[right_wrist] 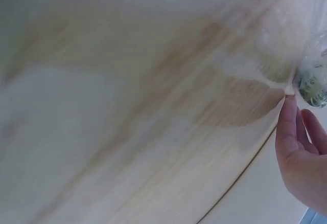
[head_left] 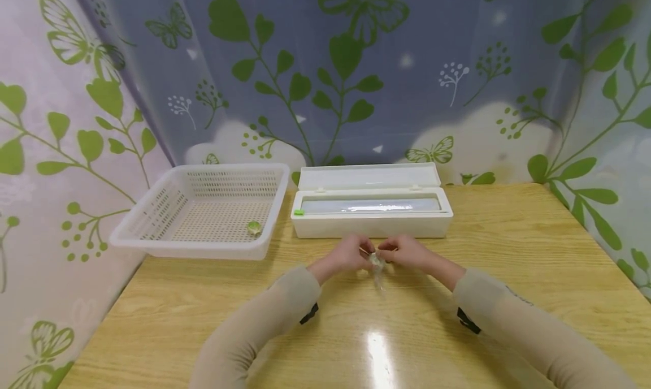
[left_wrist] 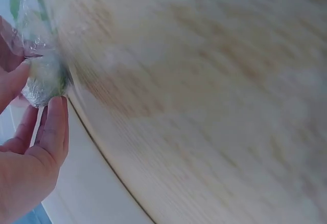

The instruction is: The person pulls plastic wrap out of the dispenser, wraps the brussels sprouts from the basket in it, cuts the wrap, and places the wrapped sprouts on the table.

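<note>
Plenty of room on the table [head_left: 524, 247] to the right of the box, so you could slide through there pretty easily. Going straight back from the left hand [head_left: 348, 254] and right hand [head_left: 409, 252] is a no-go: the white box [head_left: 371, 228] sits just behind them, its raised lid [head_left: 368, 177] like a little wall. The basket [head_left: 188, 250] blocks the left, leaving only a skinny gap beside the box.
</note>
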Demonstrator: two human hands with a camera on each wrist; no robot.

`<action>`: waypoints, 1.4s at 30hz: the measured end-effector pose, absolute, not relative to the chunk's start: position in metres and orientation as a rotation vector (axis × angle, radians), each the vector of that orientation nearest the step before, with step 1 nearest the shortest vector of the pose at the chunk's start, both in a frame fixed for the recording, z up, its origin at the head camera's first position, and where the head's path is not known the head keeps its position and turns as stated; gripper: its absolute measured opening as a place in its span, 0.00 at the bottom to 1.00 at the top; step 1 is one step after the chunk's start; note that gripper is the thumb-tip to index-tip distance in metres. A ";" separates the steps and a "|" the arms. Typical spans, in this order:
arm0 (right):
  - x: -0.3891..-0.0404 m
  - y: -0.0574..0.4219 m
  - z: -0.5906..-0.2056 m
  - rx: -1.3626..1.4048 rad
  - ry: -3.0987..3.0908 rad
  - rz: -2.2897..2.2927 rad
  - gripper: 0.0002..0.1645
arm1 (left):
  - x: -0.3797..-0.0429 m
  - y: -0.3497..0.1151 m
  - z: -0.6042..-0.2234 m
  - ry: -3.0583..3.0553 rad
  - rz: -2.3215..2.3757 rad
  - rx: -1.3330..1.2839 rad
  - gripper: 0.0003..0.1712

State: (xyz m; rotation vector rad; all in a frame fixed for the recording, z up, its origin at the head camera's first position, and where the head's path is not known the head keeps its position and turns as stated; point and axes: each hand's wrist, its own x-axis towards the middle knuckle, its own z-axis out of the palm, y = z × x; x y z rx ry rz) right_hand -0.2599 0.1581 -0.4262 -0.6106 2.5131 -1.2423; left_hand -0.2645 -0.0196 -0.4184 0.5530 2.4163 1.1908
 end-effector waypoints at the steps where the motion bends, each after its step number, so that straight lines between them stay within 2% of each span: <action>1: -0.259 0.158 -0.426 -0.602 2.481 -1.246 0.22 | -0.264 -0.019 -0.418 2.413 1.195 0.559 0.16; 16: -0.261 0.156 -0.427 -0.613 2.452 -1.338 0.18 | -0.270 -0.027 -0.421 2.379 1.266 0.527 0.23; 33: -0.257 0.162 -0.427 -0.620 2.502 -1.402 0.12 | -0.270 -0.025 -0.418 2.429 1.122 0.575 0.10; 42: -0.258 0.168 -0.421 -0.703 2.444 -1.205 0.18 | -0.264 -0.022 -0.417 2.366 1.127 0.645 0.12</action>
